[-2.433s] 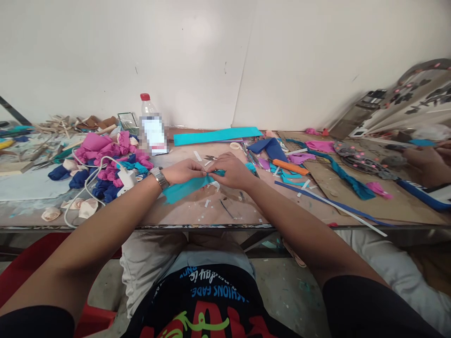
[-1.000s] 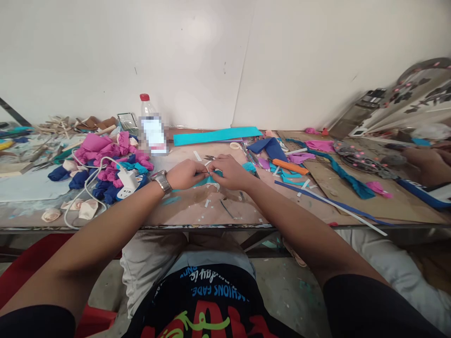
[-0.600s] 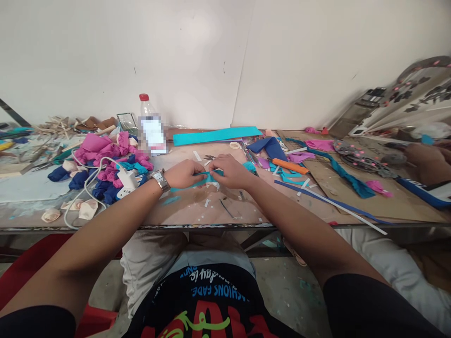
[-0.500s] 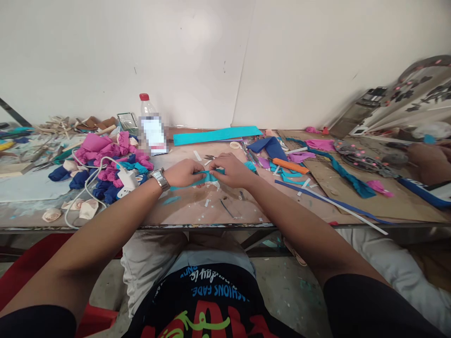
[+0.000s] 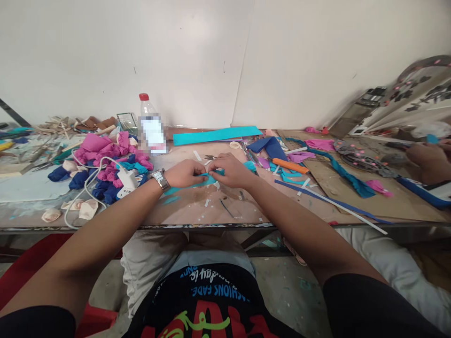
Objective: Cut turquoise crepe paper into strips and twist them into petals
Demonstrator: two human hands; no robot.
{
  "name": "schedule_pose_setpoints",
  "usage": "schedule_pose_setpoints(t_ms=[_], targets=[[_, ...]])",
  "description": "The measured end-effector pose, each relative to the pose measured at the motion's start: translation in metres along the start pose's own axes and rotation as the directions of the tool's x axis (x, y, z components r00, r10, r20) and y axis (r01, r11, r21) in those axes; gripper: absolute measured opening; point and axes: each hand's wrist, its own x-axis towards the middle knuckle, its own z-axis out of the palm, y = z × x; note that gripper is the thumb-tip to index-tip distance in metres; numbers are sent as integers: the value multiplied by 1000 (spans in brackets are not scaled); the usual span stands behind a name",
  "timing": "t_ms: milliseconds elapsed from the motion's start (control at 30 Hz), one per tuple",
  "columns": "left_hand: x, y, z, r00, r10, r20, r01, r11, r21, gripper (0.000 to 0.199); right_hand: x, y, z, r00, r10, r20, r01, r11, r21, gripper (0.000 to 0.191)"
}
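Observation:
Both hands meet over the middle of the table and pinch one turquoise crepe paper strip (image 5: 186, 189). My left hand (image 5: 185, 173), below a metal wristwatch, has its fingers closed on the strip, whose tail trails left beneath it. My right hand (image 5: 231, 171) grips the same strip at its upper end, thumb and fingers together. The fingertips almost touch, so the folds between them are partly hidden. Just behind the hands lie scissors (image 5: 210, 157), mostly covered. Small white paper scraps (image 5: 207, 203) are scattered on the tabletop in front.
Pink, blue and cream paper flowers (image 5: 102, 157) are heaped at left beside a white cable. A bottle with a red cap (image 5: 143, 97) and a phone (image 5: 153, 134) stand behind. Flat turquoise paper (image 5: 216, 135) lies along the wall. At right are an orange-handled cutter (image 5: 289, 165) and another person's hand (image 5: 428, 162).
The strip between my fingertips has become narrower and more gathered, and its tail shows more under my left hand. Both hands stay nearly in place. The other person's hand at right has shifted slightly.

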Motion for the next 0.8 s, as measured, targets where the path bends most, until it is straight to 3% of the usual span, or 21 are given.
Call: schedule_pose_setpoints(t_ms=[167, 567, 800], targets=[[0, -1, 0, 1000, -17, -21, 16, 998, -57, 34, 1, -1, 0, 1000, -11, -23, 11, 1000, 10, 12], [3, -5, 8, 983, 132, -129, -116, 986, 122, 28, 0, -2, 2, 1000, 12, 14, -12, 999, -32, 14], [3, -5, 8, 984, 138, -110, -122, 982, 143, 32, 0, 1, -1, 999, -11, 32, 11, 1000, -9, 15]])
